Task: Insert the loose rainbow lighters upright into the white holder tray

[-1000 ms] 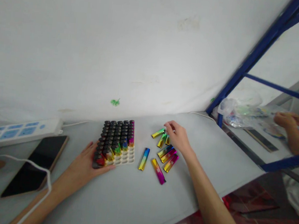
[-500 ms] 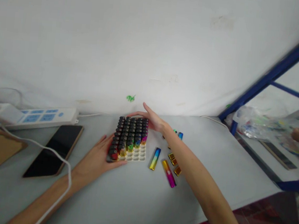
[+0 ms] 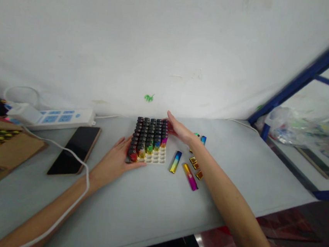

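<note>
Left hand, half-open, is holding the lighter tray at eight o'clock; right hand is flanking two o'clock, grip unclear; uneven pushing would be toppling lighters.

I see a pale tray lying flat at the centre of the frame, open sockets showing at its lower right corner. Packed upright in it are lighters with black tops, their rows stepping down toward the lower left; the exposed bodies shine red, yellow, green, blue and magenta. Just right of the tray, a loose blue-and-yellow lighter lies flat, blue end up-frame. Near it, a yellow-and-magenta lighter slants the other way, magenta end toward the bottom. Further right, gold ends of more lighters peek out, the rest hidden.
</note>
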`<state>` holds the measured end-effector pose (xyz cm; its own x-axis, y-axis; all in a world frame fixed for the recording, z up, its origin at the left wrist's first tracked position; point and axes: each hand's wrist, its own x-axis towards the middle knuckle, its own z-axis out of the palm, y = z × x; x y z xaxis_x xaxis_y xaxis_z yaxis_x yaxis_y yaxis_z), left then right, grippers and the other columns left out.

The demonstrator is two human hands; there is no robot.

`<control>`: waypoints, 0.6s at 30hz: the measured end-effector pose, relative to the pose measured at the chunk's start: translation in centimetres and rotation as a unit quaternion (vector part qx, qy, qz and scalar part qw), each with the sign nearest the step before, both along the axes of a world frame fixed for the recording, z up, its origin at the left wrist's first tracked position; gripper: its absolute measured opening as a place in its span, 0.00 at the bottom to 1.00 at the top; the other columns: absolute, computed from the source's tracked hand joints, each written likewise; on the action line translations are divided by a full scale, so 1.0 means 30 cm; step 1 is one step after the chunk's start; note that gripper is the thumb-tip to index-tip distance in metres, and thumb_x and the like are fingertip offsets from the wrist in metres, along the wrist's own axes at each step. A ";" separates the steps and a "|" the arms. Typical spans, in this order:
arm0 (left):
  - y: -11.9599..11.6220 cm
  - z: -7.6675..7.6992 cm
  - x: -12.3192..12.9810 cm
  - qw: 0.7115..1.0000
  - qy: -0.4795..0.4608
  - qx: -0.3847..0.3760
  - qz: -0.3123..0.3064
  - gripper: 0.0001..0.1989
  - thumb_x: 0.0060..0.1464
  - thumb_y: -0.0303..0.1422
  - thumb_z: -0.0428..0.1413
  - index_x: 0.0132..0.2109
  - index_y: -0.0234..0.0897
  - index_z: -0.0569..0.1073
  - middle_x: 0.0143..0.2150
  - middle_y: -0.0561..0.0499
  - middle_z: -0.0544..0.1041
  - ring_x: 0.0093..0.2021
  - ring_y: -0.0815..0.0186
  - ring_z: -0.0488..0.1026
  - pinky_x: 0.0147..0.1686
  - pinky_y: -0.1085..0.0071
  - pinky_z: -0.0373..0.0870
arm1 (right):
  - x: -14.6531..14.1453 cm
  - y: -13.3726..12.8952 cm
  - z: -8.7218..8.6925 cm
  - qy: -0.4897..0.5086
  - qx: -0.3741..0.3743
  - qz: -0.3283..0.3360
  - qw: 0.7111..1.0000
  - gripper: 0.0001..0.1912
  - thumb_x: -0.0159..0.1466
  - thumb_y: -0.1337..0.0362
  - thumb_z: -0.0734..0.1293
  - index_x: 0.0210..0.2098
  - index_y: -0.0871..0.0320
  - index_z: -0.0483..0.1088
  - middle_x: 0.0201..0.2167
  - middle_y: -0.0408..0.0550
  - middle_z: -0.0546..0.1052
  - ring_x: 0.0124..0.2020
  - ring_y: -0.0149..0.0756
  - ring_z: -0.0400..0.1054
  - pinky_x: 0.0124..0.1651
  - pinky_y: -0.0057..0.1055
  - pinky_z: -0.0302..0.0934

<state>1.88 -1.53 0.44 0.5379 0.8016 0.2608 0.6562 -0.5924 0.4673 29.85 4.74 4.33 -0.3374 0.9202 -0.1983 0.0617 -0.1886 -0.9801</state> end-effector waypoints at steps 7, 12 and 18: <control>0.000 0.022 0.006 1.000 -0.006 -0.011 -0.002 0.40 0.57 0.60 0.62 0.66 0.38 0.70 0.68 0.35 0.76 0.69 0.41 0.72 0.73 0.38 0.61 | 0.007 0.002 -0.010 -0.085 0.098 -0.034 0.991 0.43 0.72 0.27 0.49 0.49 0.54 0.80 0.47 0.51 0.84 0.53 0.46 0.75 0.69 0.46 0.62; -0.006 0.041 0.013 1.000 0.003 -0.014 -0.001 0.40 0.58 0.62 0.60 0.65 0.38 0.71 0.66 0.36 0.77 0.67 0.42 0.74 0.72 0.41 0.64 | 0.124 -0.066 0.055 -0.231 0.266 -0.186 0.917 0.40 0.75 0.31 0.49 0.47 0.54 0.78 0.47 0.54 0.83 0.51 0.46 0.76 0.63 0.44 0.65; 0.020 0.032 -0.018 0.999 0.041 -0.008 -0.017 0.50 0.53 0.72 0.55 0.64 0.33 0.71 0.67 0.32 0.75 0.69 0.41 0.70 0.73 0.44 0.62 | 0.386 -0.217 0.079 -0.461 0.289 -0.384 0.746 0.41 0.79 0.40 0.44 0.36 0.58 0.77 0.33 0.56 0.80 0.41 0.47 0.77 0.51 0.39 0.64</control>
<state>1.34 -0.92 1.41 0.5833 0.7869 0.2014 0.6731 -0.6071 0.4223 41.45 -1.77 6.71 0.3688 0.7936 0.4839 0.8505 -0.0780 -0.5202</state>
